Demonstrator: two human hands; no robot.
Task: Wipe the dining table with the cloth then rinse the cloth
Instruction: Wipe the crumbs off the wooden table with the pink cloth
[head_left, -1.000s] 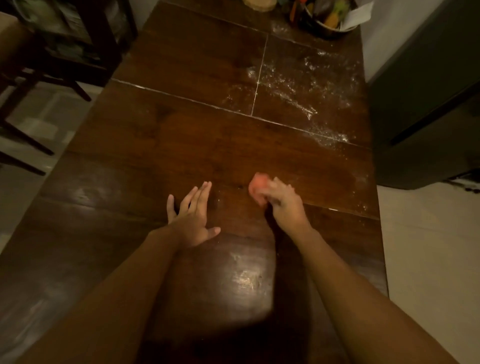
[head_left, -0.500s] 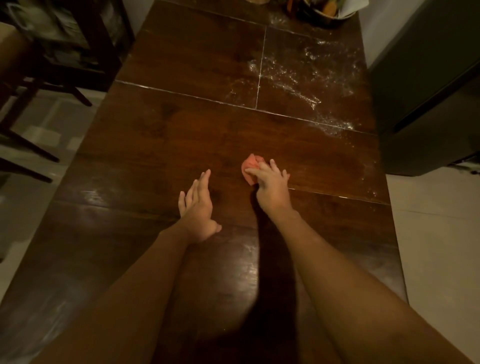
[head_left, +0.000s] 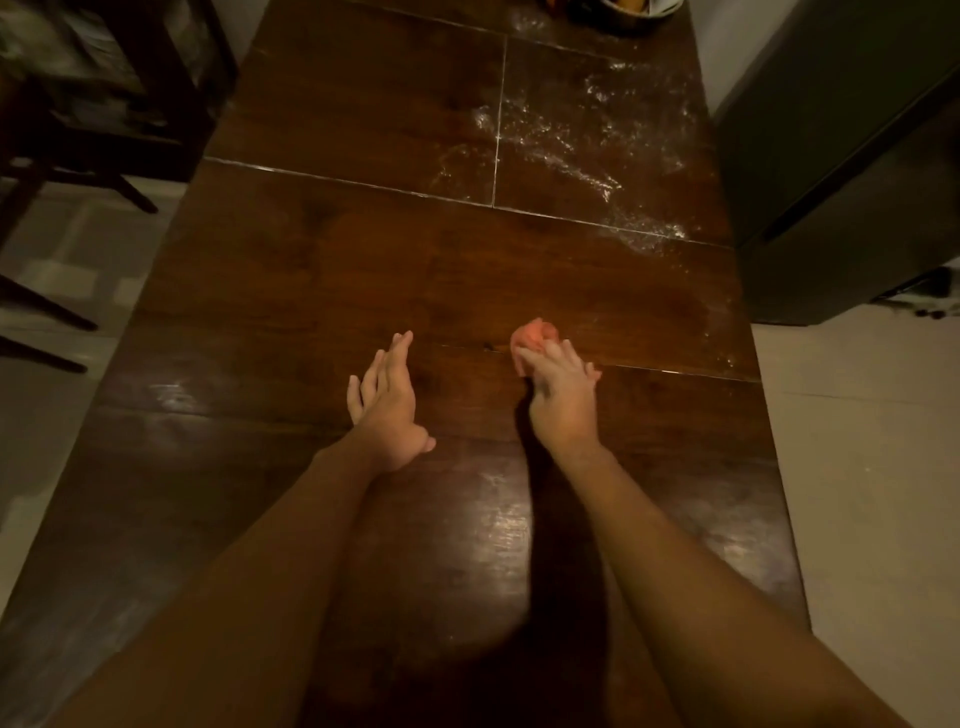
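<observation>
Since a second ago your left hand (head_left: 387, 405) has drawn its fingers together; it's open, fingers straight, edge-on to the dark glossy wooden table (head_left: 311, 270). Your right hand (head_left: 563, 400) grips the bunched pink cloth (head_left: 531, 335) mid-table, half hiding it. Farther right lie white smears (head_left: 597, 140), and a bowl (head_left: 631, 10) is cut off

Pink cloth (head_left: 531, 336) bunched (only partly visible) on dark glossy wooden dining table (head_left: 337, 270); white smears (head_left: 597, 140) far right.
</observation>
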